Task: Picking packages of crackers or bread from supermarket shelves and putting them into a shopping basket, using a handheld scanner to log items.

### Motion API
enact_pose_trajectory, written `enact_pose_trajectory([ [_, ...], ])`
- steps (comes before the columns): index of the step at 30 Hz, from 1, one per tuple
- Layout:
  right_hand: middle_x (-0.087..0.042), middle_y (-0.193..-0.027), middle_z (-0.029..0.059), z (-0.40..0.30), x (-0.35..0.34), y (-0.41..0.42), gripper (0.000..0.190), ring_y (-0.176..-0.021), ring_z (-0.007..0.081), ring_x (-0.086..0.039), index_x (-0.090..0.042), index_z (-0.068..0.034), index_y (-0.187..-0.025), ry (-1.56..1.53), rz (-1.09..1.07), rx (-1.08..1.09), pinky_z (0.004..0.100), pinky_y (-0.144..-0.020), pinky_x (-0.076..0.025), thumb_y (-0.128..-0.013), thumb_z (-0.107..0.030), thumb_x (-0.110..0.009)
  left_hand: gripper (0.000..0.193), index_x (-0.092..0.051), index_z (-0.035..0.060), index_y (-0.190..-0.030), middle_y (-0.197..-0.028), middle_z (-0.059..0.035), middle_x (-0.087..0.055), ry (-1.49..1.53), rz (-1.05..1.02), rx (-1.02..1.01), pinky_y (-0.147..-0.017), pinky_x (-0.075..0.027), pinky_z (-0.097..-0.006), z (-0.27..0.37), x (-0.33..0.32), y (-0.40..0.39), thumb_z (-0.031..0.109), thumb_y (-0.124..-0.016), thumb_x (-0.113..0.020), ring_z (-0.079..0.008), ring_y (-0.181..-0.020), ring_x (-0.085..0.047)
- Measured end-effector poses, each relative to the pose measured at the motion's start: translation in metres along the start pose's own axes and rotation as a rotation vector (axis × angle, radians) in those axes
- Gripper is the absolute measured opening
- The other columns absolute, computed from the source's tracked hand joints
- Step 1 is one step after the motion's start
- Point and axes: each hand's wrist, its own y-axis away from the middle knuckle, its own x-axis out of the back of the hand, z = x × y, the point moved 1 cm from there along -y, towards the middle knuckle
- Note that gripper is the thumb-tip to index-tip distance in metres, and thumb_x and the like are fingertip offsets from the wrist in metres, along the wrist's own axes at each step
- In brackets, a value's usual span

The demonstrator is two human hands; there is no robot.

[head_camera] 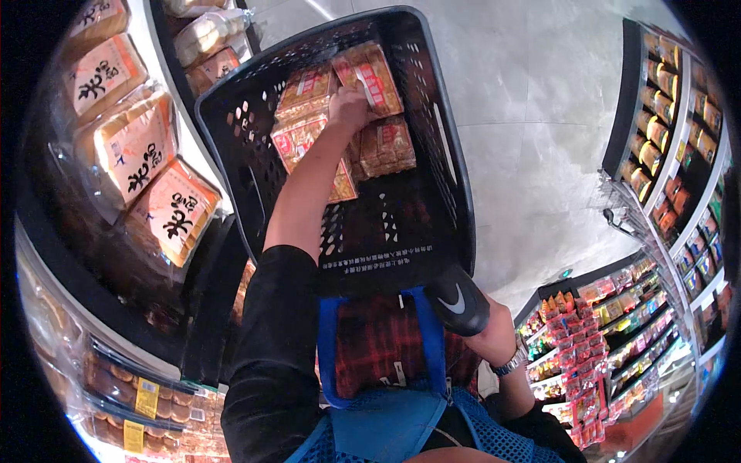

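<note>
A black plastic shopping basket [457, 173] stands before me, tilted in view. Several packs of snack pastries in clear wrap with red labels lie at its far end. My left hand [348, 107] reaches into it, its fingers on the edge of the upper right pack [379, 84]; whether they grip it is hidden. Beside it are an upper left pack [304, 92], a lower left pack [298, 139] and a lower right pack [388, 147]. My right hand [492, 330], with a metal watch at the wrist, is closed around the basket's black handle [460, 304].
Wrapped bread loaves [139, 147] fill a shelf at left, with packaged buns [165, 399] below. Grey floor [509, 144] runs along the right. Beyond it stand shelves of jars [654, 121] and a rack of red packets [579, 353].
</note>
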Motion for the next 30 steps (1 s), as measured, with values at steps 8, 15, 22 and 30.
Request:
enact_pose_trajectory([
  [8, -0.072, -0.109, 0.0199, -0.004, -0.006, 0.010, 0.055, -0.101, 0.0319, -0.072, -0.064, -0.001, -0.122, -0.017, -0.020, -0.063, 0.0358, -0.087, -0.055, -0.072, -0.014, -0.080, 0.055, -0.052, -0.0003, -0.133, -0.131, -0.0247, -0.057, -0.055, 0.130, 0.027, -0.093, -0.053, -0.0491, -0.021, 0.006, -0.063, 0.027, -0.087, -0.064, -0.0390, -0.116, -0.061],
  [15, -0.068, -0.106, 0.0169, -0.014, -0.012, 0.034, 0.065, -0.097, 0.0363, -0.067, -0.057, -0.008, -0.130, 0.025, 0.032, 0.054, 0.0457, -0.082, -0.054, -0.069, -0.020, -0.073, 0.032, -0.068, 0.0061, -0.109, -0.102, -0.0182, -0.069, 0.039, 0.082, -0.543, -0.084, -0.053, -0.0467, 0.014, 0.004, 0.015, 0.033, -0.094, -0.060, -0.0356, -0.095, -0.065],
  [22, -0.068, -0.101, 0.0143, -0.031, -0.025, 0.079, 0.062, -0.091, 0.0350, -0.067, -0.056, -0.007, -0.127, -0.133, 0.116, 0.205, 0.0465, -0.076, -0.054, -0.069, -0.018, -0.072, 0.092, -0.047, 0.0007, -0.141, -0.135, -0.0250, -0.057, -0.306, 0.471, -0.109, -0.099, -0.048, -0.0519, -0.094, 0.020, 0.112, 0.065, -0.081, -0.070, -0.0422, -0.122, -0.057],
  [30, -0.070, -0.111, 0.0156, -0.040, -0.028, 0.072, 0.069, -0.094, 0.0365, -0.069, -0.060, -0.007, -0.129, -0.063, 0.108, 0.149, 0.0448, -0.081, -0.056, -0.063, -0.019, -0.079, 0.075, -0.066, 0.0049, -0.118, -0.120, -0.0219, -0.066, -0.185, -0.211, 0.009, -0.093, -0.052, -0.0452, -0.068, 0.065, 0.114, 0.056, -0.067, -0.085, -0.0329, -0.111, -0.065],
])
